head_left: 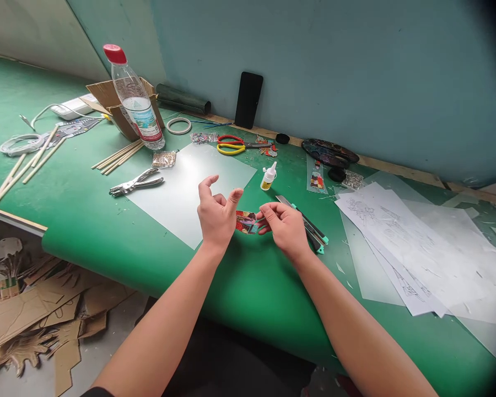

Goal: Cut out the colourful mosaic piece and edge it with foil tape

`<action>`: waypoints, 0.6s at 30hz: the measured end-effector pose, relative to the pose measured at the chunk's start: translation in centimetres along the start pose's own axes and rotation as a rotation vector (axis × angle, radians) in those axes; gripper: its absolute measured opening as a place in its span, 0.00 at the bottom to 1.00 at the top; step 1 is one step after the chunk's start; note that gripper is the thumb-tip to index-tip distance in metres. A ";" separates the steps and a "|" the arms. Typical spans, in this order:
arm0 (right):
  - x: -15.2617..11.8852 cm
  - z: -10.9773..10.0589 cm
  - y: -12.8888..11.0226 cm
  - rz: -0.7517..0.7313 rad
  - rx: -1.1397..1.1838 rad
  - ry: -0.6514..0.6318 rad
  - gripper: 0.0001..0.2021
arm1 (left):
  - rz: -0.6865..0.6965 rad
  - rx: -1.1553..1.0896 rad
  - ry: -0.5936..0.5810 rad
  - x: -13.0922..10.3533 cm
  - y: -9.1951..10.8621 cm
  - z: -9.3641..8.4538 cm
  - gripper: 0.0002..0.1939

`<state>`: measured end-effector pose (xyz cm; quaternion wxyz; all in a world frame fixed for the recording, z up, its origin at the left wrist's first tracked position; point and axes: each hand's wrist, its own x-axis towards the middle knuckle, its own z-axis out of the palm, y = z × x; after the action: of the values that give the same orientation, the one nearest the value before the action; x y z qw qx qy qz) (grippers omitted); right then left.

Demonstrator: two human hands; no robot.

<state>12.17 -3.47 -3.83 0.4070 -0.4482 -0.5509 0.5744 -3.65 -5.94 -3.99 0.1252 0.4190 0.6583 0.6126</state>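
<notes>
A small flat piece with a red, black and blue pattern [245,221] is between my hands, above the green table. My right hand [287,229] pinches its right end between thumb and fingers. My left hand [217,218] is at its left end, with thumb and index finger raised and spread apart; whether its lower fingers touch the piece is hidden. Just beyond the hands stands a white glue bottle [268,176] with a pointed nozzle. Partly behind my right hand lies a utility knife [314,229] and a metal ruler or blade strip beside it.
A translucent sheet [182,204] lies left of centre, with hole-punch pliers [136,183] at its edge. Red-and-yellow scissors [235,145], a water bottle [138,110], wooden sticks [118,156] and a leaning phone [248,100] are farther back. Drawings on paper [400,237] cover the right side.
</notes>
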 end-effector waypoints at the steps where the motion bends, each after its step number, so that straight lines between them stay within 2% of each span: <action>1: 0.0 -0.1 0.0 -0.005 0.018 0.006 0.26 | -0.003 0.002 -0.003 0.0 0.0 0.0 0.35; 5: -0.1 -0.2 -0.2 -0.019 0.045 -0.040 0.25 | -0.011 0.000 -0.003 0.0 0.0 0.0 0.34; 11: -0.6 0.2 -0.2 -0.023 -0.074 -0.170 0.20 | -0.029 -0.003 -0.016 -0.1 0.1 0.0 0.35; 14: -0.5 0.1 -0.2 -0.015 -0.080 -0.146 0.21 | -0.035 -0.008 -0.016 -0.1 0.1 0.0 0.34; 18: 0.0 -0.5 -0.3 -0.001 0.027 -0.047 0.23 | 0.004 -0.017 -0.005 -0.2 0.1 0.0 0.36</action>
<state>12.60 -3.34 -3.52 0.4003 -0.4287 -0.5527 0.5920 -3.45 -6.12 -3.94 0.1292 0.4209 0.6520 0.6173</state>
